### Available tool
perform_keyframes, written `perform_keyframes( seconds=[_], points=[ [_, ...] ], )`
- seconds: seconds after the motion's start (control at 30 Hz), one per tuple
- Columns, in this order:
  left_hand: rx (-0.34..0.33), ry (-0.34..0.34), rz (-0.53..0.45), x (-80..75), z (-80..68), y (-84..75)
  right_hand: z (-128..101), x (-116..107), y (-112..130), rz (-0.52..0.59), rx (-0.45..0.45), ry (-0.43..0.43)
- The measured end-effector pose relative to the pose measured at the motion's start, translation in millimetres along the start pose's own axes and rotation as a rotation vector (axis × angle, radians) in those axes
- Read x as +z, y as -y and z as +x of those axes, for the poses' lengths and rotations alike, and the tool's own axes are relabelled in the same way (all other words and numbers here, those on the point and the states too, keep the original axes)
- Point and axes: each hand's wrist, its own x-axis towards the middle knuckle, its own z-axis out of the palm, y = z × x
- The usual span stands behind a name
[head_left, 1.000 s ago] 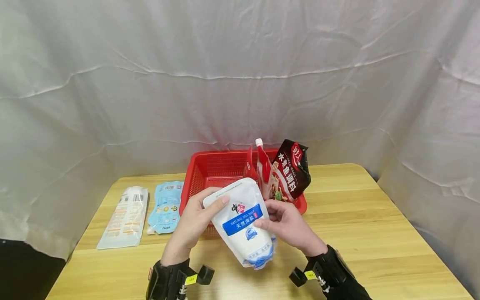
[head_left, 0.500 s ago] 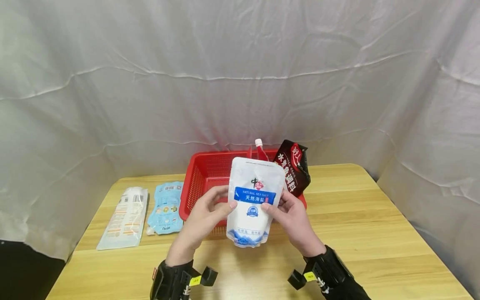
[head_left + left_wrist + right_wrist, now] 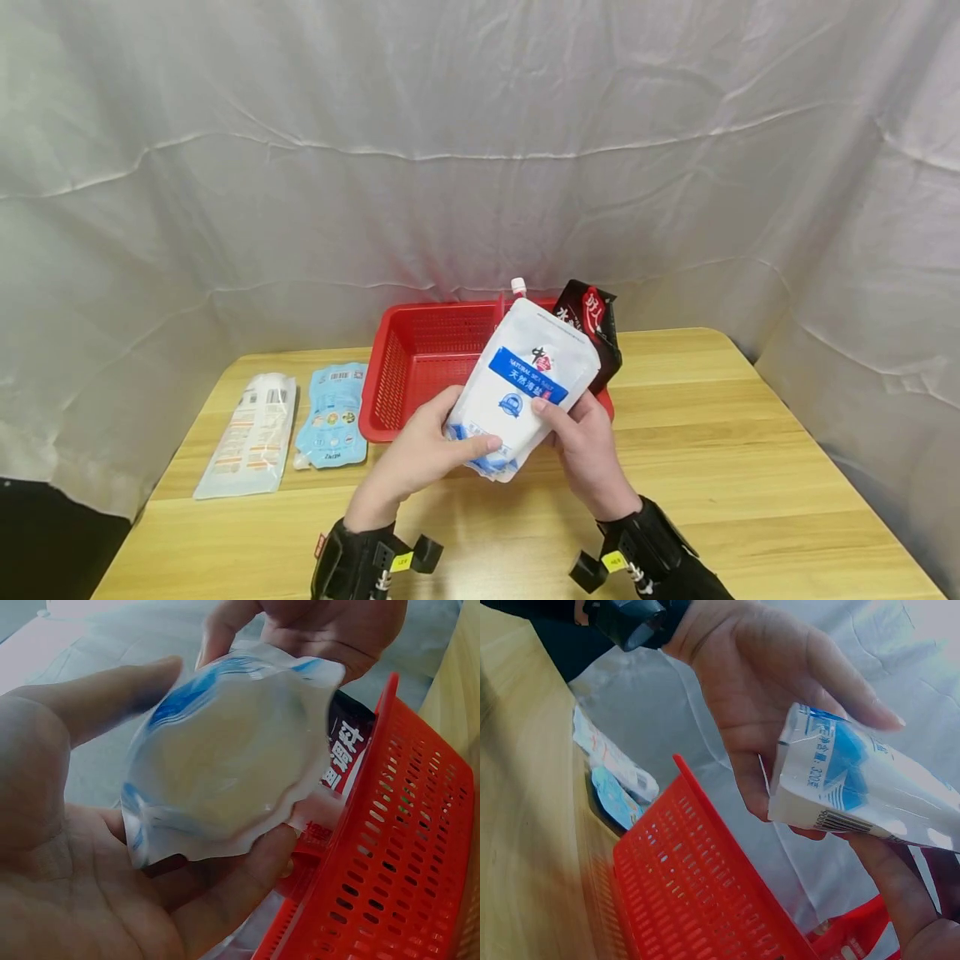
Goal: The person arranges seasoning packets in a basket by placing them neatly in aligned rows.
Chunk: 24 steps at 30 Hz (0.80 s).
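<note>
gripping salt pouch [image 3: 525, 383] w/ both hands, label "natural sea salt"

Both hands, left hand [image 3: 420, 454] and right hand [image 3: 581, 442], hold a tilted salt pouch [image 3: 525, 383] before the red basket [image 3: 420, 358].

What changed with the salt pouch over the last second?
The salt pouch swung from leaning top-left, through upright, to leaning top-right, closer to the red basket. The left hand slid down to its bottom; the right hand kept holding its side. The packets stayed put.
</note>
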Motion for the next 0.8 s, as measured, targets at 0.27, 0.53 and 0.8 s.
perform_keyframes(
  seconds=[0.27,0.53,0.8],
  points=[
    [0.026,-0.031,0.006,0.4,0.0,-0.5,0.2,1.2,-0.4,0.001,0.019,0.012],
    [0.034,-0.066,-0.01,-4.3,-3.2,-3.8,-0.2,-6.8,10.0,-0.098,0.032,0.084],
    [0.017,-0.073,-0.046,-14.9,-5.9,-3.5,5.1,-22.4,24.0,-0.085,-0.04,0.108]
  ],
)
